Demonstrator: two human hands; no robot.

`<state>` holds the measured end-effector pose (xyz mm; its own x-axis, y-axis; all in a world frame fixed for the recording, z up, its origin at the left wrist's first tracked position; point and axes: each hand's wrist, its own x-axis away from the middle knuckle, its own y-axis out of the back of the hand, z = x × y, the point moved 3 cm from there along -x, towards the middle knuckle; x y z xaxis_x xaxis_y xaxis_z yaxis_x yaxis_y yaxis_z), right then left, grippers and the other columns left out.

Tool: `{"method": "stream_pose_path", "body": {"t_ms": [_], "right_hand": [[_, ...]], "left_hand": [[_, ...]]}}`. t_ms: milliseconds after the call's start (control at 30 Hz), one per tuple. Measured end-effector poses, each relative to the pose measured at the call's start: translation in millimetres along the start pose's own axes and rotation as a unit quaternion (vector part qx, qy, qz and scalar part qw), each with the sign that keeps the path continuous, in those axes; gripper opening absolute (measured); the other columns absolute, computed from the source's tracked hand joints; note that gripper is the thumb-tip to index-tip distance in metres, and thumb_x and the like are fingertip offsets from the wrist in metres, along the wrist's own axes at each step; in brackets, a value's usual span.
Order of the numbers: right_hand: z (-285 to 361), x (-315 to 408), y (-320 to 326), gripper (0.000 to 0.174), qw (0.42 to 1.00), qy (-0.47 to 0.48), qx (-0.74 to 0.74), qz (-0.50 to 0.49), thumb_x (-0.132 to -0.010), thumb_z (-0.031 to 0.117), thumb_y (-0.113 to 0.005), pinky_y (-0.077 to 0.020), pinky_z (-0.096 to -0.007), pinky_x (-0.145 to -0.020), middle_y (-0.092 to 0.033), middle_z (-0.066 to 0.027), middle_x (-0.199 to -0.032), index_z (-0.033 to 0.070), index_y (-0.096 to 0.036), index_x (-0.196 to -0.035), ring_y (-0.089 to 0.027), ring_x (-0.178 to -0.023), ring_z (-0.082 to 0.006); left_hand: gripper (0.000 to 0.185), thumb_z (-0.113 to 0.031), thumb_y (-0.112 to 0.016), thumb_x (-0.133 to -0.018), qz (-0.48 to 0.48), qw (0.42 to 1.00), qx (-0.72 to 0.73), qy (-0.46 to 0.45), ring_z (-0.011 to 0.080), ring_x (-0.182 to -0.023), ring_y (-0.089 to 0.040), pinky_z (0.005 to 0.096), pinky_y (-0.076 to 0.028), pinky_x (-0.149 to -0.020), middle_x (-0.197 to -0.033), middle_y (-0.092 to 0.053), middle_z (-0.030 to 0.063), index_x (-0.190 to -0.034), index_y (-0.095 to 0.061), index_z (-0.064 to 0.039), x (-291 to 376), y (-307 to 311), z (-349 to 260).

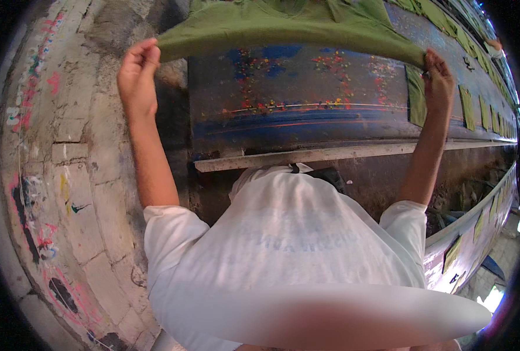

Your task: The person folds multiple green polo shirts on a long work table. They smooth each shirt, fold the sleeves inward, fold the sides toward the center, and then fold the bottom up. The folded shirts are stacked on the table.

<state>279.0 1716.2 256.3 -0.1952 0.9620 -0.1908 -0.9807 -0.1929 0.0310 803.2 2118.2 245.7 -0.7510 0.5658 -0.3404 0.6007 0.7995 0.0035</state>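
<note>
A green fabric garment, which looks like a T-shirt (282, 33), is stretched sideways between my two hands at the top of the view. My left hand (140, 72) pinches its left end, out past the table's left edge. At the other end, my right hand (438, 79) grips the cloth between thumb and fingers. Between them the near edge sags above a long printing table (295, 90) with a dark, paint-spotted surface. The garment's far part is cut off by the frame.
A pale rail (303, 157) runs along the table's near edge. Green cloth pieces (466, 107) lie in a row to the right. A second table (466, 237) with green pieces stands at lower right. The paint-marked brick wall (75, 175) is on the left. Another person's hand (493, 44) shows far right.
</note>
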Motion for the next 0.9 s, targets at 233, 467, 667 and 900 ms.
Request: {"method": "stream_pose_path", "body": {"t_ms": [233,467,667,900], "right_hand": [[-175.4,91.7,9.8,0.034,0.977,-0.19,0.095,0.02,-0.104,0.022,-0.077,-0.0471,-0.0264,-0.074,-0.069,0.0032,-0.102,0.007,-0.071,-0.134,-0.06,-0.088,-0.0086],[-252.4,142.0,18.4,0.043,0.952,-0.231,0.186,0.074,-0.102,0.028,-0.078,-0.0495,-0.0303,-0.081,-0.068,0.0025,-0.094,0.002,-0.07,-0.135,-0.06,-0.086,-0.0106],[-250.0,143.1,27.1,0.029,0.941,-0.277,0.15,0.127,-0.104,0.028,-0.076,-0.049,-0.0314,-0.084,-0.07,0.002,-0.095,0.003,-0.073,-0.12,-0.061,-0.087,-0.011],[-244.0,146.5,38.8,0.022,0.936,-0.298,0.074,0.169,-0.105,0.025,-0.074,-0.0488,-0.0308,-0.083,-0.069,0.0014,-0.093,0.004,-0.073,-0.112,-0.061,-0.087,-0.0095]], "left_hand": [[0.027,-0.006,-0.076,-0.101,0.081,0.949,-0.162,0.259,0.0104,-0.098,-0.067,0.0273,-0.053,-0.088,-0.11,-0.073,0.002,-0.127,-0.069,-0.003,108.7,1.0,150.0],[0.053,-0.025,-0.08,-0.101,0.155,0.874,-0.328,0.323,0.0175,-0.097,-0.071,0.035,-0.056,-0.089,-0.109,-0.076,0.0096,-0.142,-0.063,0.002,172.9,0.1,195.8],[0.039,-0.021,-0.076,-0.103,0.186,0.868,-0.305,0.345,0.0167,-0.09,-0.071,0.0364,-0.058,-0.084,-0.115,-0.071,0.012,-0.129,-0.066,0.007,173.8,-4.0,200.8],[0.029,-0.017,-0.072,-0.105,0.219,0.84,-0.383,0.316,0.0177,-0.08,-0.071,0.0367,-0.057,-0.073,-0.121,-0.059,0.0138,-0.115,-0.064,0.009,166.4,-12.7,185.2]]}}
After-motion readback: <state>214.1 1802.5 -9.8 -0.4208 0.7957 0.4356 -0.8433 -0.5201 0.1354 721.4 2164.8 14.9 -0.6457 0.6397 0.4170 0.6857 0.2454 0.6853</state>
